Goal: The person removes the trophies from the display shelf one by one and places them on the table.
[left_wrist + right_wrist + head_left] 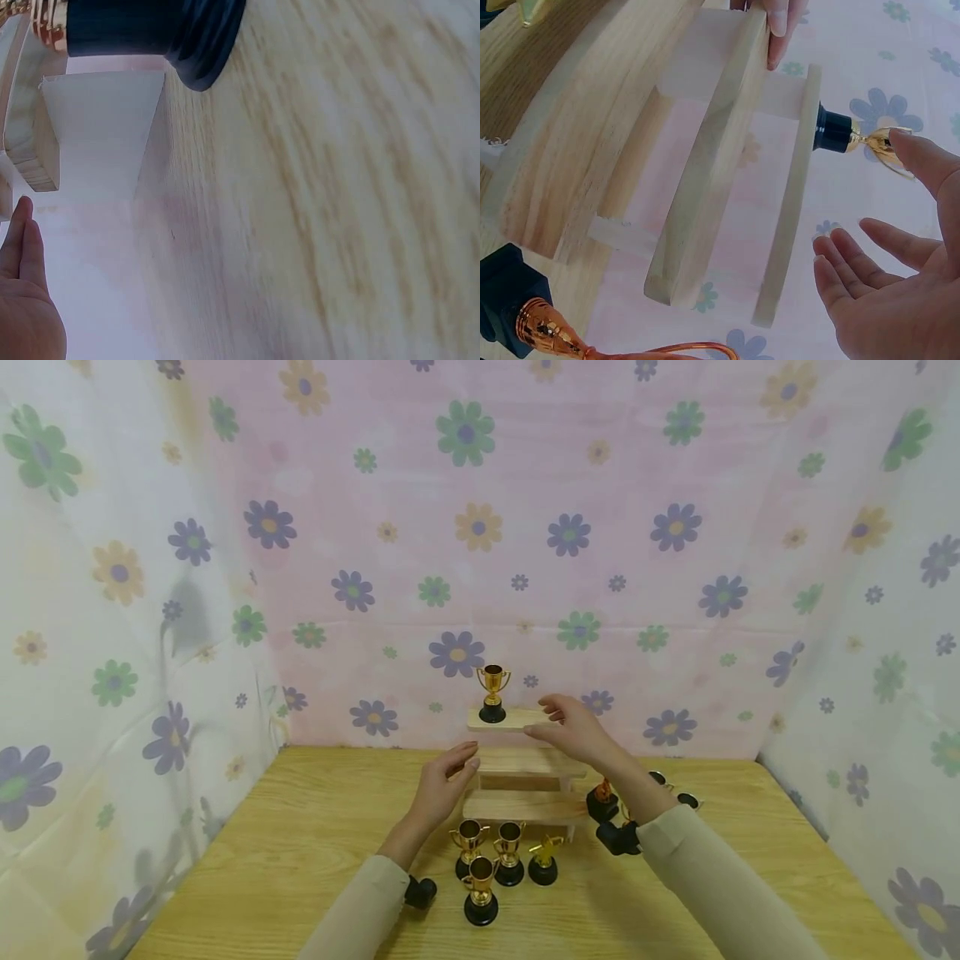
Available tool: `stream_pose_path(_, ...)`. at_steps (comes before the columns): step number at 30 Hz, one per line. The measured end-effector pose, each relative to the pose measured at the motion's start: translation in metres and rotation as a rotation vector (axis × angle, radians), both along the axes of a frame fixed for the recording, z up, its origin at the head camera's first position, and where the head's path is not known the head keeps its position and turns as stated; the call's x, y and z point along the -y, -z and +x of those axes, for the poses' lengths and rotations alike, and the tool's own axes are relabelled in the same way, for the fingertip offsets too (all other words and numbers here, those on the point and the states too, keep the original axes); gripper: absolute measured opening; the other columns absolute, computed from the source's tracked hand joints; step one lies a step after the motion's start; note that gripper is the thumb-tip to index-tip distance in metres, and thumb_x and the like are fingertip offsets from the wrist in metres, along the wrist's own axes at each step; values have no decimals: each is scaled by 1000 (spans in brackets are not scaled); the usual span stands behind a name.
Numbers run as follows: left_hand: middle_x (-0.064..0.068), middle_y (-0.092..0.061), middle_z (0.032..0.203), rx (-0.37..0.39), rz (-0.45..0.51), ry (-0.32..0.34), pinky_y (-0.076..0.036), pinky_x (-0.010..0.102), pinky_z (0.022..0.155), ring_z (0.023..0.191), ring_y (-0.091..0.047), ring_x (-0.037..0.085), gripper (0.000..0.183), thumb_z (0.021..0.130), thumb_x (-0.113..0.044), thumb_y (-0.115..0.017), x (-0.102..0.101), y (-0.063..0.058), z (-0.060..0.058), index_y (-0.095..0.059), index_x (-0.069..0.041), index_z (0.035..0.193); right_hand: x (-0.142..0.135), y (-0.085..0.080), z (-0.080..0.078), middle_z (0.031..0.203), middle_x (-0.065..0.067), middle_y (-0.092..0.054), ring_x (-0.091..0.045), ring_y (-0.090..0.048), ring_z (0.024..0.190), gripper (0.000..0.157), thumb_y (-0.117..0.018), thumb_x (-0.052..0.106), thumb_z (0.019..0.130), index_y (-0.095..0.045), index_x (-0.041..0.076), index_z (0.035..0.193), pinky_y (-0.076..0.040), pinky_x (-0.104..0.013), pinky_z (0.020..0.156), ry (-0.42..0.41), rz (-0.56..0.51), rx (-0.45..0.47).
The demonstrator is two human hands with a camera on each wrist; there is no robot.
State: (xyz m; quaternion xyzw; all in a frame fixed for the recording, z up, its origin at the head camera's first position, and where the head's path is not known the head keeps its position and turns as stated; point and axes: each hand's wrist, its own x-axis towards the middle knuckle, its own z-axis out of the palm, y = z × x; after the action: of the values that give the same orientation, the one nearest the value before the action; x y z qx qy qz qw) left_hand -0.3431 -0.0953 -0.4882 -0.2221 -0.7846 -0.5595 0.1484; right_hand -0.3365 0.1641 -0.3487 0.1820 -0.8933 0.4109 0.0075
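A small gold trophy cup on a black base stands upright near the left end of the top board of a stepped wooden stand. Beside that board's right end is my right hand, its fingers spread and holding nothing. In the right wrist view, this hand is apart from the board, its upper finger overlapping the trophy cup. My left hand is at the left end of the middle board, fingers extended. Its fingertips lie right at that board's edge in the right wrist view.
Several gold trophies stand on the wooden table before the stand, one a star-like figure. Right of the lowest board, a copper-coloured trophy and other cups are partly behind my right forearm. Flowered cloth hangs behind.
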Motion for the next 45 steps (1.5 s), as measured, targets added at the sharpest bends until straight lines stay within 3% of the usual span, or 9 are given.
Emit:
stream_pose_path(9, 14, -57, 147, -33, 0, -5, -50, 46, 106, 138, -51, 33, 40, 104, -19, -62, 2, 1, 3, -63, 4, 136, 17, 16, -23, 146, -25, -52, -41, -54, 129, 69, -73, 32, 96, -46, -2, 150, -49, -55, 104, 18, -48, 39)
stream_pose_path(14, 11, -58, 147, -14, -5, -2, -49, 46, 108, 139, -51, 30, 41, 105, -21, -62, 2, -1, 2, -63, 3, 137, 26, 16, -29, 142, -24, -56, -41, -55, 129, 67, -73, 29, 96, -48, -3, 149, -50, -55, 104, 35, -65, 24)
stream_pose_path(19, 17, -57, 147, -23, 6, 11, -48, 49, 108, 139, -51, 32, 42, 105, -22, -62, 1, -1, 0, -62, 5, 137, 32, 16, -32, 142, -23, -57, -40, -55, 129, 66, -74, 29, 96, -49, -3, 148, -50, -55, 104, 40, -77, 24)
stream_pose_path(28, 15, -58, 146, -25, 7, 4, -49, 47, 107, 138, -52, 31, 40, 105, -21, -62, 1, -1, 0, -64, 4, 136, 45, 25, -45, 141, -23, -59, -38, -55, 131, 65, -76, 29, 95, -51, -3, 147, -48, -53, 107, 26, -150, 28)
stream_pose_path(35, 10, -58, 147, -18, -7, 2, -48, 48, 108, 139, -52, 30, 41, 105, -23, -62, 1, -2, 0, -63, 2, 137, 58, 27, -51, 134, -18, -65, -34, -62, 121, 57, -76, 30, 94, -59, 4, 142, -55, -50, 97, 73, -150, -11)
stream_pose_path(45, 10, -59, 146, -29, -11, -7, -50, 47, 106, 137, -54, 30, 39, 105, -22, -62, 1, 0, -1, -64, 0, 137, 73, 32, -55, 121, -14, -71, -31, -66, 113, 48, -80, 26, 92, -67, 4, 132, -58, -45, 91, 187, -134, -45)
